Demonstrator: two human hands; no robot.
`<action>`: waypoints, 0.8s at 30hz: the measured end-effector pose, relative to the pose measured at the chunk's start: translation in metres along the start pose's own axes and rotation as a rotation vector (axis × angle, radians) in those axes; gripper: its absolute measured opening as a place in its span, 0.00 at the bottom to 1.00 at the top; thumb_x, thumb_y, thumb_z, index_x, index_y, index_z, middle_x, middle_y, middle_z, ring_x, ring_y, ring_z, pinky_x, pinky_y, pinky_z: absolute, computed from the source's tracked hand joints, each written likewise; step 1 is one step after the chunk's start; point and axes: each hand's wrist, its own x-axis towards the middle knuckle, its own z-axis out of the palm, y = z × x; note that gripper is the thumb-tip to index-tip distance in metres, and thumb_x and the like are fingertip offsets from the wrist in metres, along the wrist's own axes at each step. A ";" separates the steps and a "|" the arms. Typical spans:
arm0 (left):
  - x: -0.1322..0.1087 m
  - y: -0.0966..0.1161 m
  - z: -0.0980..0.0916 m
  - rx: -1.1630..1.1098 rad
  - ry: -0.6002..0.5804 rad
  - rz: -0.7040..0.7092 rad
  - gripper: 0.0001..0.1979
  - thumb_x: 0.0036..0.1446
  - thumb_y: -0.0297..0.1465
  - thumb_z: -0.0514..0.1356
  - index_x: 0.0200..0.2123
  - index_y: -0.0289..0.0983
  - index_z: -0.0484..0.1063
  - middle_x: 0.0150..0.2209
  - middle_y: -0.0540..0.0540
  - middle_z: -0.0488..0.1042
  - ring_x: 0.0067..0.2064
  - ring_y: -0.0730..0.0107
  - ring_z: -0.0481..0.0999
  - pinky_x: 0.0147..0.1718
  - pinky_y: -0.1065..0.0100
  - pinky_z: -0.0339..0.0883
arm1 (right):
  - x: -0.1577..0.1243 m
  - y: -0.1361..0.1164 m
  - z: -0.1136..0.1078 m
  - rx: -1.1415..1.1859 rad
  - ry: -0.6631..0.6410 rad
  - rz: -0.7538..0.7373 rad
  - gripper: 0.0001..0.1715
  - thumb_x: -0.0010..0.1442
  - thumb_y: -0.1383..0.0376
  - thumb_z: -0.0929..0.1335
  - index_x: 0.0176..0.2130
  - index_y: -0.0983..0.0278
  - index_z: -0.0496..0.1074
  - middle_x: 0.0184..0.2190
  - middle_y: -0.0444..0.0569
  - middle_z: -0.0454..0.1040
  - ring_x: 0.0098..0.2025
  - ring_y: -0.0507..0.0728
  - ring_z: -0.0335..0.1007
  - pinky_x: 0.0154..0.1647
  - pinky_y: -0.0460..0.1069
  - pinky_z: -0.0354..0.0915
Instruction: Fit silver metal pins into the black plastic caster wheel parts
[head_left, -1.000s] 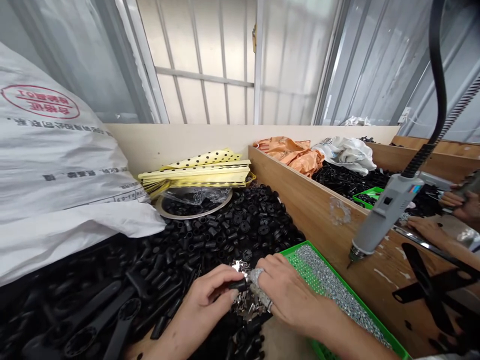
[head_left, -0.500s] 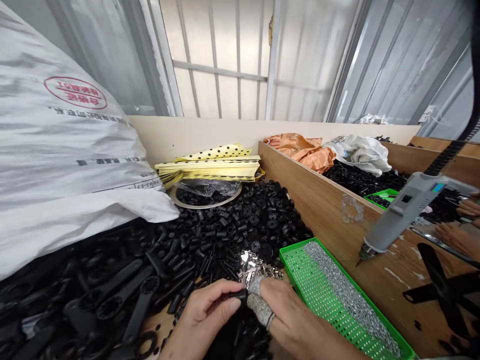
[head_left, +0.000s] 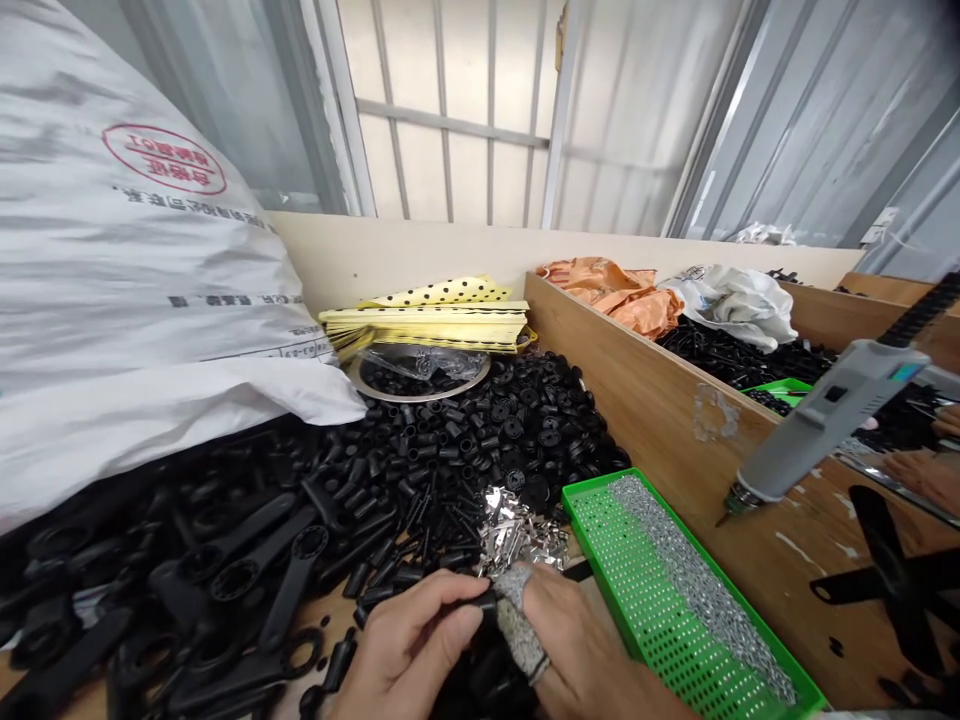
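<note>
My left hand [head_left: 409, 645] grips a small black plastic tube [head_left: 487, 600] between thumb and fingers, low in the view. My right hand [head_left: 589, 640] is pressed up against the tube's end, with grey fabric wrapped around its fingers [head_left: 517, 620]. Just above both hands lies a heap of small silver metal clips [head_left: 517, 535]. Black plastic cylinders [head_left: 465, 470] and long black handled parts [head_left: 240, 590] are spread on the bench to the left. To the right of my right hand sits a green perforated tray [head_left: 667, 590] holding a band of silver screws.
A white woven sack [head_left: 135, 270] bulges in from the left. Behind it are yellow stacks [head_left: 427, 325] and a round metal dish [head_left: 420, 393]. A wooden divider [head_left: 645, 400] runs to the right, where a hanging electric screwdriver [head_left: 825, 430] and a co-worker's hand [head_left: 926, 478] appear.
The view has swung, shifting the bench right and up in the frame. My hands sit lower, and the silver clips now show fully above them. Both hands remain together at the black tube.
</note>
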 end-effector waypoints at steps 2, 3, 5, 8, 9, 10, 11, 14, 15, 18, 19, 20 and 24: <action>-0.002 0.000 0.003 -0.083 -0.008 -0.091 0.08 0.59 0.34 0.57 0.37 0.43 0.76 0.25 0.53 0.76 0.26 0.71 0.74 0.26 0.75 0.68 | 0.001 -0.005 -0.006 -0.050 0.014 -0.064 0.08 0.57 0.68 0.57 0.31 0.64 0.63 0.31 0.54 0.70 0.34 0.59 0.65 0.36 0.53 0.62; -0.003 0.000 0.005 -0.120 -0.005 -0.122 0.09 0.58 0.35 0.57 0.37 0.42 0.77 0.24 0.53 0.75 0.25 0.71 0.72 0.25 0.76 0.67 | 0.001 -0.007 -0.009 -0.072 0.004 -0.069 0.08 0.56 0.68 0.57 0.31 0.64 0.63 0.31 0.54 0.70 0.33 0.59 0.64 0.35 0.53 0.62; -0.005 -0.001 0.009 -0.182 0.004 -0.152 0.09 0.58 0.36 0.58 0.37 0.42 0.77 0.25 0.52 0.75 0.26 0.71 0.72 0.25 0.76 0.66 | -0.001 -0.010 -0.013 -0.104 -0.019 -0.063 0.08 0.55 0.70 0.57 0.31 0.65 0.64 0.31 0.55 0.69 0.33 0.59 0.64 0.34 0.53 0.61; -0.009 -0.002 0.011 -0.221 0.009 -0.132 0.08 0.57 0.35 0.59 0.37 0.43 0.77 0.27 0.53 0.76 0.27 0.73 0.72 0.26 0.77 0.66 | -0.005 -0.009 -0.014 -0.135 -0.017 -0.110 0.08 0.54 0.71 0.58 0.32 0.65 0.64 0.31 0.54 0.69 0.33 0.59 0.63 0.33 0.53 0.59; -0.011 -0.001 0.011 -0.212 0.008 -0.103 0.07 0.57 0.34 0.59 0.37 0.44 0.77 0.28 0.53 0.77 0.27 0.73 0.73 0.26 0.77 0.66 | -0.006 -0.008 -0.013 -0.129 -0.011 -0.139 0.07 0.54 0.71 0.58 0.32 0.65 0.63 0.30 0.53 0.68 0.32 0.59 0.63 0.33 0.52 0.59; -0.012 0.000 0.010 -0.195 0.004 -0.056 0.07 0.58 0.32 0.59 0.38 0.44 0.77 0.29 0.53 0.77 0.28 0.73 0.73 0.27 0.78 0.66 | -0.007 -0.006 -0.011 -0.114 -0.008 -0.170 0.06 0.54 0.70 0.58 0.32 0.64 0.63 0.29 0.52 0.68 0.31 0.58 0.63 0.32 0.52 0.58; -0.013 0.001 0.009 -0.169 -0.005 -0.004 0.07 0.58 0.30 0.59 0.39 0.44 0.76 0.30 0.53 0.77 0.29 0.73 0.74 0.29 0.77 0.66 | -0.009 -0.004 -0.009 -0.092 -0.004 -0.187 0.05 0.55 0.68 0.58 0.31 0.64 0.62 0.28 0.51 0.68 0.31 0.58 0.63 0.31 0.51 0.58; -0.018 0.006 0.005 -0.093 -0.043 0.149 0.10 0.59 0.26 0.57 0.42 0.43 0.74 0.33 0.51 0.76 0.32 0.72 0.76 0.32 0.77 0.67 | -0.012 0.003 0.002 0.022 -0.003 -0.162 0.09 0.58 0.62 0.57 0.29 0.62 0.60 0.25 0.47 0.66 0.26 0.56 0.62 0.26 0.49 0.56; -0.019 0.008 0.005 -0.079 -0.053 0.183 0.10 0.59 0.25 0.57 0.43 0.42 0.73 0.33 0.50 0.76 0.33 0.72 0.76 0.32 0.77 0.67 | -0.014 0.006 0.007 0.078 -0.017 -0.135 0.11 0.59 0.59 0.56 0.29 0.62 0.60 0.24 0.47 0.65 0.25 0.55 0.62 0.25 0.49 0.56; -0.025 0.010 0.007 -0.064 -0.044 0.209 0.10 0.61 0.26 0.55 0.43 0.41 0.72 0.33 0.49 0.76 0.32 0.71 0.76 0.31 0.76 0.67 | -0.018 0.014 0.025 0.159 -0.022 -0.099 0.18 0.62 0.54 0.55 0.29 0.62 0.60 0.23 0.45 0.66 0.23 0.53 0.61 0.22 0.47 0.55; -0.028 0.009 0.008 -0.057 -0.029 0.187 0.09 0.61 0.28 0.55 0.43 0.41 0.73 0.32 0.49 0.76 0.32 0.71 0.76 0.31 0.76 0.67 | -0.019 0.017 0.031 0.123 0.021 -0.104 0.20 0.63 0.53 0.54 0.28 0.62 0.60 0.22 0.45 0.65 0.22 0.53 0.61 0.20 0.47 0.53; -0.030 0.008 0.011 -0.047 -0.009 0.150 0.08 0.61 0.29 0.55 0.42 0.41 0.73 0.31 0.50 0.76 0.31 0.71 0.76 0.30 0.76 0.67 | -0.021 0.019 0.036 0.068 0.078 -0.115 0.21 0.63 0.53 0.53 0.27 0.62 0.60 0.20 0.45 0.64 0.21 0.53 0.59 0.19 0.47 0.51; -0.039 0.000 0.019 -0.040 0.069 -0.051 0.09 0.61 0.36 0.56 0.39 0.43 0.76 0.25 0.53 0.75 0.25 0.74 0.74 0.26 0.78 0.68 | -0.021 0.020 0.040 -0.094 0.190 -0.211 0.23 0.66 0.59 0.49 0.27 0.62 0.60 0.19 0.46 0.64 0.21 0.54 0.60 0.20 0.47 0.51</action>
